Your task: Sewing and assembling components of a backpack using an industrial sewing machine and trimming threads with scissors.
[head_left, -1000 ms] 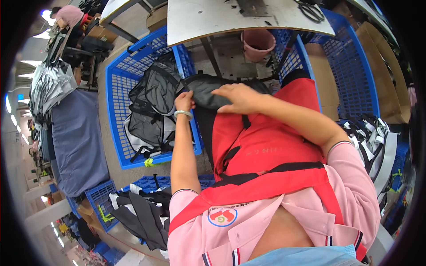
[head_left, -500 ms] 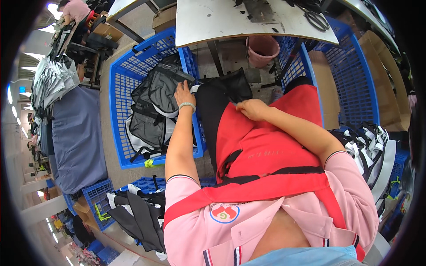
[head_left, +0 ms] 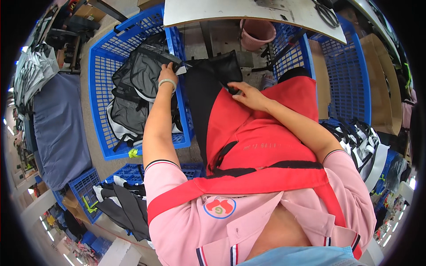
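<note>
Fingers of your right hand (head_left: 249, 95) are bent, with thumb and forefinger a little apart at the near edge of the black piece (head_left: 228, 66); you may have cloth between their tips, but I cannot tell whether they pinch it. That piece lies just to the right of the blue crate (head_left: 98, 128), by your knee, and its left end runs toward the crate's right wall. Your left hand (head_left: 167, 76) is over the crate, just inside that wall, its fingers close together and curled at the grey mesh pieces (head_left: 148, 73) heaped within; whether they grip or only press cannot be made out. A white tag (head_left: 181, 70) shows at the crate's right wall, just beside those fingers. To handle this well, I would take the black piece by a firm edge rather than its slack middle, and let your left hand press the mesh flat, so that no strap or fold catches on the crate's right wall. Mind the tag too, since it could fold under. Your red apron (head_left: 275, 119), to the right of the crate, makes a soft rest, so a light, even pull should serve you better than a tug, which could crease the limp fabric.
</note>
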Demonstrator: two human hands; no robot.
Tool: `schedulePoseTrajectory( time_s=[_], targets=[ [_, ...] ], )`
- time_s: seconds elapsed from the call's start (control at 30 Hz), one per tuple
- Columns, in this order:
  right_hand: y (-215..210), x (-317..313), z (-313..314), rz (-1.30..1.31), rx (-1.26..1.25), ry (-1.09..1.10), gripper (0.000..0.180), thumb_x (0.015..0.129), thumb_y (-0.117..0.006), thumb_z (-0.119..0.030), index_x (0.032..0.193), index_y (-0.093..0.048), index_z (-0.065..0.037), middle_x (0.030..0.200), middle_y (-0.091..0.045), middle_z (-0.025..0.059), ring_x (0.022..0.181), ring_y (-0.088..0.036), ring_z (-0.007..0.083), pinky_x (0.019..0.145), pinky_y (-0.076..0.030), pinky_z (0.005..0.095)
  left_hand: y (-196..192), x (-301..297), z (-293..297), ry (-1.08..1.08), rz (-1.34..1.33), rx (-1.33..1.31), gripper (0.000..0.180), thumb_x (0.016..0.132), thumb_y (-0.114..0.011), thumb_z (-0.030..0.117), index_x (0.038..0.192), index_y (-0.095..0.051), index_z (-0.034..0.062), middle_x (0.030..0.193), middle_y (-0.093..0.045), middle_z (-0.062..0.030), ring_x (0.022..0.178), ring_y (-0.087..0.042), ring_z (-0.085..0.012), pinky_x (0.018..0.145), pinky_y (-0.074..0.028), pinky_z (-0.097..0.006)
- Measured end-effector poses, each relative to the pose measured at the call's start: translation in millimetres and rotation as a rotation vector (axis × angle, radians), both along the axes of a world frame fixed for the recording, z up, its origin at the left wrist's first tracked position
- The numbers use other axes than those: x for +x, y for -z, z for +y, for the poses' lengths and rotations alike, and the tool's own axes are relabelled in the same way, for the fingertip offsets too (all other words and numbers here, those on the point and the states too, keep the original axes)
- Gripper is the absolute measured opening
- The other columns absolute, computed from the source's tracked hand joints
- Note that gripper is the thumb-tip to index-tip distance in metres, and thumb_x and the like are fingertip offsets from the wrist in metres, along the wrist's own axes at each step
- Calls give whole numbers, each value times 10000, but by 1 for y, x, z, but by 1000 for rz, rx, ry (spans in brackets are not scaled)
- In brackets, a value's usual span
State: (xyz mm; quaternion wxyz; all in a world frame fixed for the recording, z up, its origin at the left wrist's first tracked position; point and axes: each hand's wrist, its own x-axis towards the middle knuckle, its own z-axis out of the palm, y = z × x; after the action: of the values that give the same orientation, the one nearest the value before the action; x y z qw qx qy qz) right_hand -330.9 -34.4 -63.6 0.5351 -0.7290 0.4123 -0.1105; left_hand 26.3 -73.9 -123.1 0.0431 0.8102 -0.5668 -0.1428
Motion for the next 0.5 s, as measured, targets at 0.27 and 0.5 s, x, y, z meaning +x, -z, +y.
schedulePoseTrajectory(
  time_s=[0.27,0.5],
  targets=[
    [-15,46,-21,64,-296,-245,123,862,-548,-120,970,-573,-65,894,-647,170,886,-623,364,753,-481,426,1,-7,-2,137,-137,-76,370,850,-552,74,1220,-557,89,1252,-499,-141,1119,-543,-341,917,-478,-432],
    [-51,154,4,-168,-290,-340,424,879,-584,-185,1290,-494,-135,1063,-640,182,994,-605,386,880,-474,431,-4,-6,-10,136,-119,-25,403,821,-639,178,1209,-563,98,1222,-512,-144,1105,-555,-333,906,-486,-430]
  ],
)
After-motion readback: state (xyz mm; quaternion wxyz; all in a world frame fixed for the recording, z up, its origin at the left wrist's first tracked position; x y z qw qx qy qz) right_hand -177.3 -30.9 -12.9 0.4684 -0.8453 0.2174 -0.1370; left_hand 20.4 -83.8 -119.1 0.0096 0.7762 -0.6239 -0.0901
